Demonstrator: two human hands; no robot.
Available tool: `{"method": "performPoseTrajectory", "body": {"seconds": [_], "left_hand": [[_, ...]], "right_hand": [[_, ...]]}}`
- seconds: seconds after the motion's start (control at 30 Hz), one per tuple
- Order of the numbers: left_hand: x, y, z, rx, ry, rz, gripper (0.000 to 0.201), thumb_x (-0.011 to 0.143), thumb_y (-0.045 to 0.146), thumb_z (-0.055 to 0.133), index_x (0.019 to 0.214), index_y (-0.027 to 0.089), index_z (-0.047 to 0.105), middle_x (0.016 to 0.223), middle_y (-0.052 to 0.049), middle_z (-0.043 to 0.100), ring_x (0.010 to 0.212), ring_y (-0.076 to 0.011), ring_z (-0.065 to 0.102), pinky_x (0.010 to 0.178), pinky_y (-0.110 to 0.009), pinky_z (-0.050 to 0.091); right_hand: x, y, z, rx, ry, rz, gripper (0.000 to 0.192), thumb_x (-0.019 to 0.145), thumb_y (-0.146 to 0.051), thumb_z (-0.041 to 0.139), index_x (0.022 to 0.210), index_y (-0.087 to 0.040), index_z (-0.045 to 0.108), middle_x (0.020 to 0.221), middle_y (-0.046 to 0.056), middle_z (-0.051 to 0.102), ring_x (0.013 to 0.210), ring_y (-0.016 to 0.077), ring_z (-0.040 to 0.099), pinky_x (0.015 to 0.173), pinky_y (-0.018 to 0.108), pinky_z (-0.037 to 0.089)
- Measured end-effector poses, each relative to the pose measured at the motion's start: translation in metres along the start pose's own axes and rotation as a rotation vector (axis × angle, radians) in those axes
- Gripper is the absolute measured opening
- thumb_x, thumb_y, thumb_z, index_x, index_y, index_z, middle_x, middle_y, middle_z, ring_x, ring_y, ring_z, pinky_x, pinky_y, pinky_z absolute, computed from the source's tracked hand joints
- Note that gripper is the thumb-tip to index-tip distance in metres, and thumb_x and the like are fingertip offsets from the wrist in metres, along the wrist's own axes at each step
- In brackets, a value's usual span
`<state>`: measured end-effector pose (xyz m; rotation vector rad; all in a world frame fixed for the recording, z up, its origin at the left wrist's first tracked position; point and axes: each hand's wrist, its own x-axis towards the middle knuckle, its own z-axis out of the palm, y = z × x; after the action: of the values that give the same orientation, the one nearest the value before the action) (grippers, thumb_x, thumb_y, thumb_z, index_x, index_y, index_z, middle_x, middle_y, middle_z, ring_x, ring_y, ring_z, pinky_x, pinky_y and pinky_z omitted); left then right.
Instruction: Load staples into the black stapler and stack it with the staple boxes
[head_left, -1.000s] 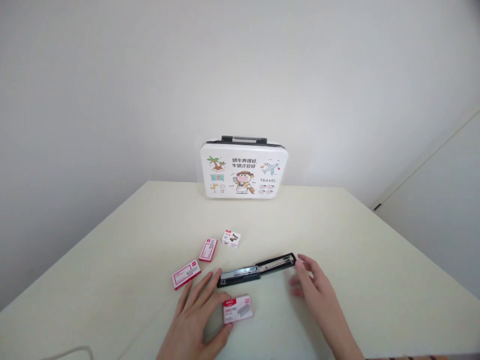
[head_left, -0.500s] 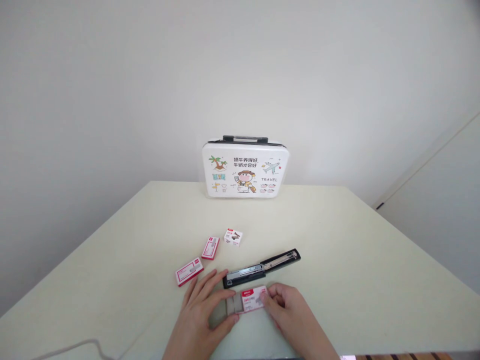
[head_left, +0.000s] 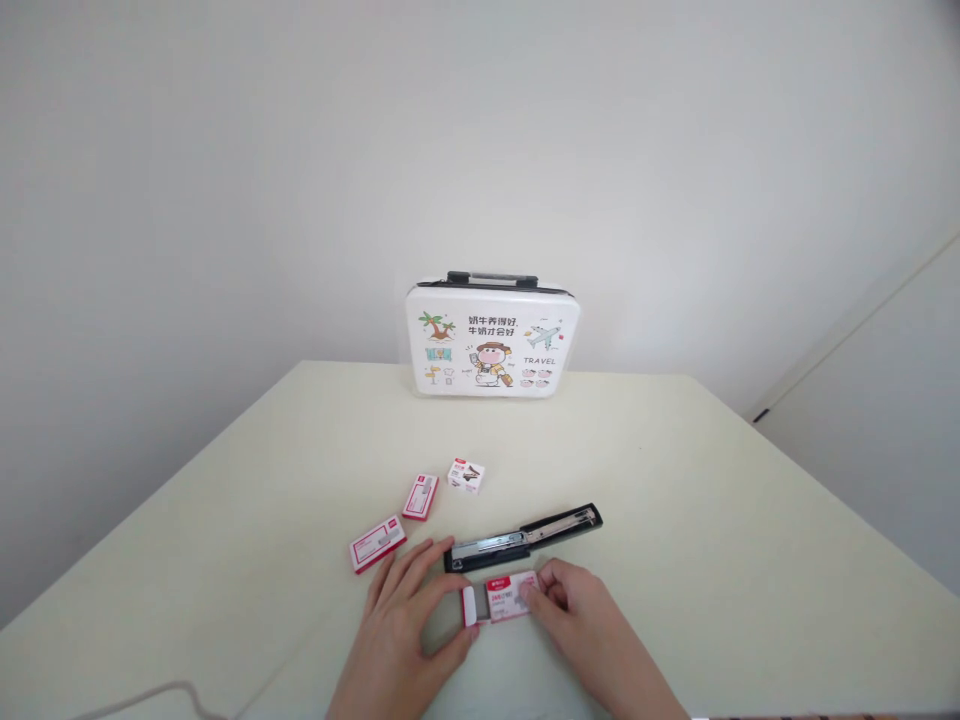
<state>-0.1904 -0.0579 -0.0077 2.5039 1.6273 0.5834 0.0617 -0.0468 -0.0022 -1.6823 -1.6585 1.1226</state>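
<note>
together both hands — left hand (head_left: 401, 640), right hand (head_left: 581, 625) — pinch the staple box (head_left: 501, 598).

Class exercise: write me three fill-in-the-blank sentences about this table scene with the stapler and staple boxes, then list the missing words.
1. Both hands, left hand and right hand, hold one small box whose inner tray slides out toward the ____ hand.
2. The black stapler lies ____ flat on the table.
3. The white case standing at the table's far edge bears the English word ____.

Missing words: left; open; TRAVEL
</note>
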Motion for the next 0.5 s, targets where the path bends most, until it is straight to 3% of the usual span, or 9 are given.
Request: {"method": "performPoseTrajectory", "body": {"seconds": [0.17,0.27,0.37,0.5], "left_hand": [[-0.007,-0.01,-0.002,0.001,-0.043,0.033,0.044,0.089,0.033,0.067,0.133,0.036,0.059,0.16,0.001,0.044,0.148,-0.0272,0.04,0.119,-0.056,0.041],[-0.009,-0.01,0.0,0.033,-0.038,0.053,0.059,0.09,0.038,0.067,0.145,0.037,0.049,0.163,0.0,0.04,0.149,-0.0279,0.039,0.119,-0.058,0.04],[-0.008,-0.008,0.001,0.071,-0.027,0.05,0.059,0.092,0.039,0.065,0.148,0.038,0.046,0.163,0.001,0.039,0.149,-0.0281,0.039,0.119,-0.058,0.04],[-0.007,-0.007,0.0,0.081,-0.044,0.048,0.062,0.09,0.038,0.066,0.148,0.039,0.046,0.163,0.002,0.039,0.148,-0.0283,0.04,0.118,-0.057,0.041]], "right_hand": [[-0.005,0.005,-0.016,-0.131,0.089,0.002,0.029,0.093,-0.051,0.056,0.083,-0.024,0.061,0.06,-0.003,0.061,0.056,0.0173,0.056,0.054,0.028,0.032],[-0.005,-0.011,-0.017,-0.161,0.16,-0.043,0.031,0.092,-0.054,0.057,0.104,-0.027,0.065,0.057,-0.004,0.06,0.053,0.019,0.057,0.054,0.029,0.032],[0.002,-0.033,-0.004,-0.08,0.107,-0.147,0.035,0.096,-0.05,0.053,0.118,-0.028,0.068,0.066,-0.001,0.067,0.06,0.0202,0.062,0.058,0.029,0.039],[0.013,-0.05,0.02,0.076,0.017,-0.186,0.029,0.097,-0.043,0.053,0.112,-0.024,0.071,0.076,0.001,0.072,0.068,0.019,0.065,0.064,0.028,0.044]]}}
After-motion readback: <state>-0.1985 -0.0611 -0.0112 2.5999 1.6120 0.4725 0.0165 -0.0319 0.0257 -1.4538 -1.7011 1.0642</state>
